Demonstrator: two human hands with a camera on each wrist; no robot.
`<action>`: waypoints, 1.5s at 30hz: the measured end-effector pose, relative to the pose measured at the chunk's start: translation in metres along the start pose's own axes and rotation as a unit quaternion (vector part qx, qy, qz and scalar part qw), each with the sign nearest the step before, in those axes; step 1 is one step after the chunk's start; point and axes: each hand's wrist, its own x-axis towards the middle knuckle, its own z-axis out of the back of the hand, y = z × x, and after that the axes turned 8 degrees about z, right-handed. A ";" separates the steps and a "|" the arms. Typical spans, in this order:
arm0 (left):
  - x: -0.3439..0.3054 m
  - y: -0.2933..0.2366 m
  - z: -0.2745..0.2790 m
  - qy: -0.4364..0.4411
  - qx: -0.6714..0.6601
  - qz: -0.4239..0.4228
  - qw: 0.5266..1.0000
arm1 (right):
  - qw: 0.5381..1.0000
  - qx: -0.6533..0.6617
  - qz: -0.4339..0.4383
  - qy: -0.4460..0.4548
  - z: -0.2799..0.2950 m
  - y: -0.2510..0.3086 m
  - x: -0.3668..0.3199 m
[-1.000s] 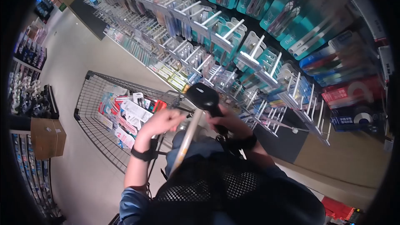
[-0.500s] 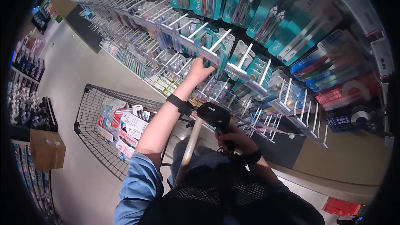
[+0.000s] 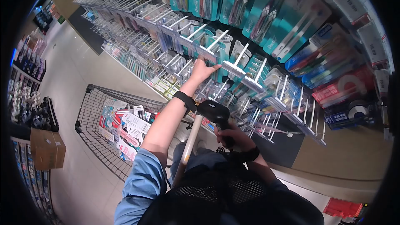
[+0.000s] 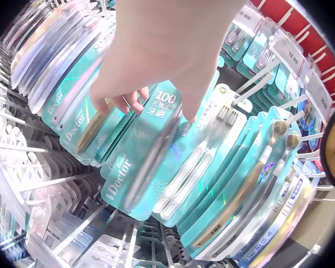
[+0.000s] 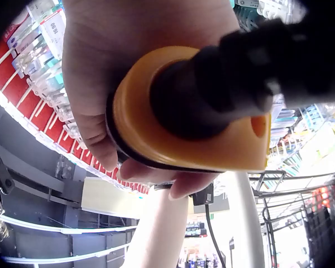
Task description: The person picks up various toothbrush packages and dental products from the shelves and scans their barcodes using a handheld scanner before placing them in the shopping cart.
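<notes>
My left hand (image 3: 201, 70) reaches into the hanging rows of toothbrushes. In the left wrist view, its thumb and curled fingers (image 4: 135, 100) grip the top of a teal toothbrush pack (image 4: 148, 153) marked "Doctor" and "100". A pack with two white-handled toothbrushes (image 4: 192, 170) hangs right beside it. My right hand (image 3: 234, 136) holds a black barcode scanner (image 3: 213, 111) by its handle, low in front of the body. Seen from the right wrist, the orange butt of the scanner covers part of the palm, and a thick black piece crosses in front of it.
A wire shopping cart (image 3: 93, 131) holding several packaged goods (image 3: 129, 127) stands at left, its pale handle bar (image 3: 189, 146) close to the body. White display hooks (image 3: 239, 56) jut out from the shelf. A cardboard box (image 3: 48, 149) sits across the aisle.
My left hand has gone from above the cart, up and right, to the toothbrush rack and stays there. The scanner has dropped slightly in view, still held by the right hand.
</notes>
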 end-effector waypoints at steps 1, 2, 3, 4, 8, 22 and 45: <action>-0.006 -0.013 0.004 -0.001 -0.028 0.041 0.999 | 1.000 -0.005 0.001 0.005 0.003 0.000 0.002; -0.011 -0.024 0.007 0.001 -0.057 0.083 0.995 | 1.000 -0.009 -0.004 0.012 0.004 -0.002 0.003; -0.013 -0.022 0.006 0.002 -0.057 0.084 0.995 | 1.000 -0.010 -0.009 0.016 0.005 -0.004 0.002; -0.013 -0.022 0.006 0.002 -0.052 0.074 0.996 | 1.000 -0.013 -0.008 0.019 0.005 -0.003 0.002; -0.021 -0.036 0.009 -0.013 -0.022 0.079 0.996 | 1.000 -0.011 0.016 0.018 0.001 -0.006 -0.001; -0.054 -0.057 0.056 0.178 -0.363 0.182 0.896 | 0.998 0.025 0.060 0.003 -0.003 -0.012 -0.007; -0.114 0.006 0.126 -0.119 -0.133 0.129 0.975 | 0.998 0.026 0.056 -0.001 -0.010 -0.018 -0.002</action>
